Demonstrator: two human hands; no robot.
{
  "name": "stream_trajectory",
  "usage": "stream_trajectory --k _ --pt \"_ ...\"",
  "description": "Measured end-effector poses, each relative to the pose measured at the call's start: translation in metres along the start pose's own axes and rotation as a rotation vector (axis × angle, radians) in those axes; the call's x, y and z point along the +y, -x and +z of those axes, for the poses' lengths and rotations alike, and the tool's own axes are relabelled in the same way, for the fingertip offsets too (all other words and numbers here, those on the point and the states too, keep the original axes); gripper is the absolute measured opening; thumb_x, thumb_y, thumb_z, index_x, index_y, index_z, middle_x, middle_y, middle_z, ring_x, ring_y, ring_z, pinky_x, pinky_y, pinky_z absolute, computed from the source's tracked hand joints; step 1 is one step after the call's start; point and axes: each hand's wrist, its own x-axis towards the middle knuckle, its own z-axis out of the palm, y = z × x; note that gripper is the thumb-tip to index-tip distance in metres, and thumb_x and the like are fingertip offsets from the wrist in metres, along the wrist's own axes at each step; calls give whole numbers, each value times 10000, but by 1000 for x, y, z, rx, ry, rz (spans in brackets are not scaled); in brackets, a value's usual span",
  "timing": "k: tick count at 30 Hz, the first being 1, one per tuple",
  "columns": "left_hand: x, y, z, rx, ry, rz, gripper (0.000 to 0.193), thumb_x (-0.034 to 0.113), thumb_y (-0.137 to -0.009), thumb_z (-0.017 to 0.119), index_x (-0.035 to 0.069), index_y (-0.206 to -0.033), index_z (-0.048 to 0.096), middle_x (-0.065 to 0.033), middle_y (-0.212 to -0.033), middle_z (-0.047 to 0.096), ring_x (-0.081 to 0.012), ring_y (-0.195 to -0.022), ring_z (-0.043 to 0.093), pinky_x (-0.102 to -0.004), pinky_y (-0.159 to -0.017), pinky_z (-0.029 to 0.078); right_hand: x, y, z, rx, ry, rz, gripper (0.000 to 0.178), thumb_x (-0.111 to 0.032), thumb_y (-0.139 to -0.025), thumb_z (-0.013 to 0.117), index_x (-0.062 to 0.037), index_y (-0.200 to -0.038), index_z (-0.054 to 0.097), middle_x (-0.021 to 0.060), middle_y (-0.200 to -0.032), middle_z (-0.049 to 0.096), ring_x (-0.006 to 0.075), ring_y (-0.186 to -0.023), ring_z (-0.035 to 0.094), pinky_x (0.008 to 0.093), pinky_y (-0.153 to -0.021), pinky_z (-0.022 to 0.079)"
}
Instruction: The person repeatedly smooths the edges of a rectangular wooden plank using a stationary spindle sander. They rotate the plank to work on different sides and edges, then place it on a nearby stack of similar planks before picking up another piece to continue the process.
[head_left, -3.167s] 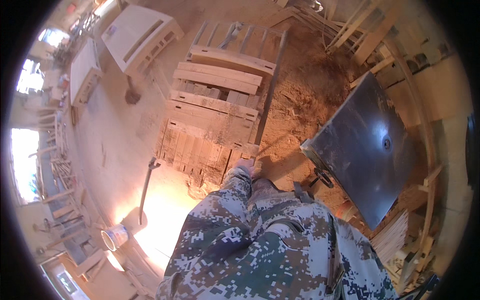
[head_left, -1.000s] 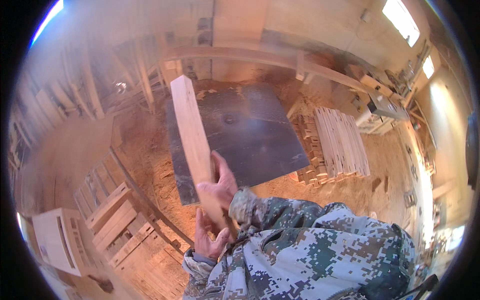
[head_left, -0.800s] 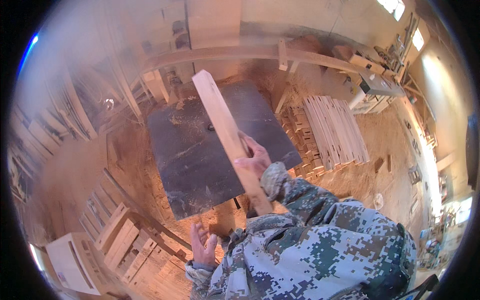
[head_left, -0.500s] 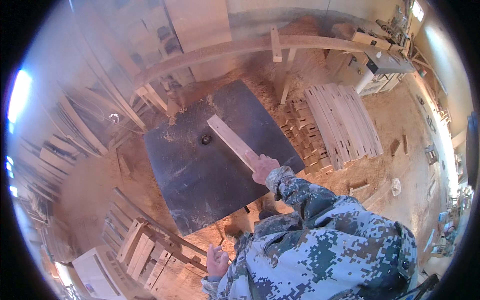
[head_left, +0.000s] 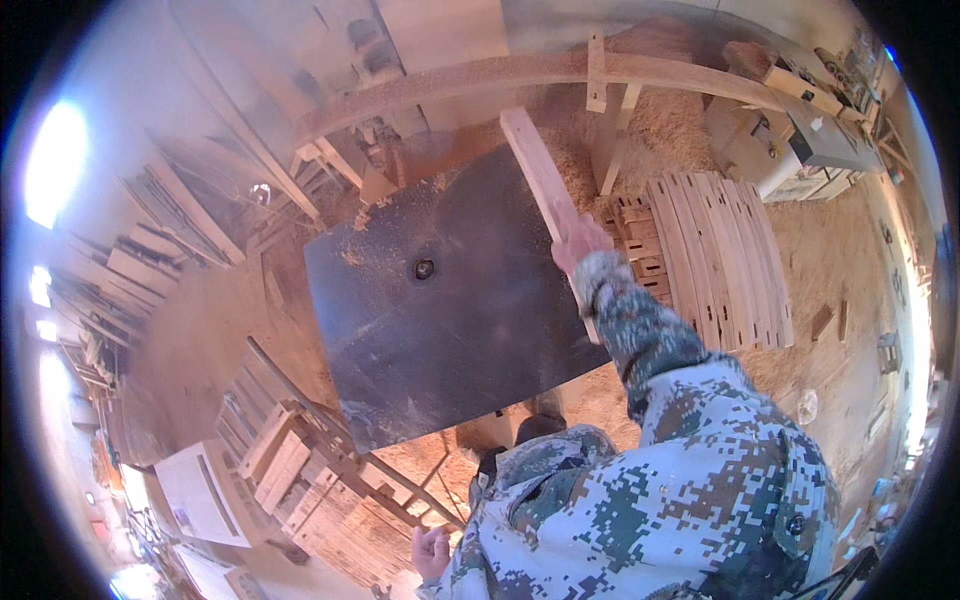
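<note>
My right hand (head_left: 582, 242) is closed around a pale wooden board (head_left: 537, 170). The board lies slantwise over the right side of a dark flat machine table (head_left: 450, 330), its far end reaching past the table's edge. Left of the board, a small round dark spindle (head_left: 424, 269) stands in the tabletop, apart from the wood. My left hand (head_left: 432, 552) hangs low, off the near side of the table. Its fingers are loosely bent and partly apart, with nothing visible in them.
Slotted boards (head_left: 715, 260) are stacked right of the table. A second stack of wooden pieces (head_left: 300, 485) stands at the lower left, beside a long dark bar (head_left: 300, 385). Behind the table runs a long wooden beam (head_left: 450, 85). Sawdust covers the floor (head_left: 200, 340).
My right hand has carried the board to the right and away from the spindle, toward the slotted stack. My left hand has dropped lower in view. The whole view has shifted slightly.
</note>
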Motion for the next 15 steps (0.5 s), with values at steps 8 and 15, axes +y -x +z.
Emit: stream_trajectory --k 8,15 --pt "20 -52 12 -108 -353 50 640 193 -1012 726 -111 -1496 437 -119 -1089 746 -144 -860 676 -304 -775 563 -11 22 -1 -181 93 -91 637 -167 -891 664 -256 -1506 523 284 -1239 642 520 -1151 660 580 -987 550" --pt "40 -80 44 -267 -298 -60 673 137 -991 710 -126 -1535 415 -202 -1212 751 -204 -1023 733 -340 -870 589 8 53 34 -204 193 -30 763 -238 -893 689 -298 -1610 436 258 -1278 656 434 -1097 678 530 -976 568"
